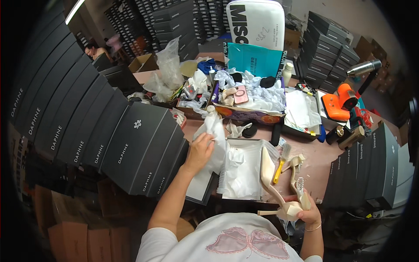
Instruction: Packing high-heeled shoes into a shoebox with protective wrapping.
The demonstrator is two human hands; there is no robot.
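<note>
My left hand (200, 152) is closed on crumpled white tissue paper (214, 129), to the left of an open shoe box (222, 174) lined with white paper. My right hand (310, 214) grips a cream high-heeled shoe (268, 174) near its heel end. The pointed toe is up and the slim heel sticks out to the left. Just behind it lies a second cream shoe (297, 162), partly hidden. Between the shoes rests a brush (279, 166) with a yellow handle. A small pale piece with a studded surface (300, 185) shows above my right fingers; its kind is unclear.
Dark grey shoe boxes (131, 148) stand in a long row at left, with more boxes (373, 166) at right. Behind the work lie a carton of crumpled paper (248, 114) with a pink phone (241, 94), a tray of papers (301, 109) and an orange device (337, 105). Another person sits far left.
</note>
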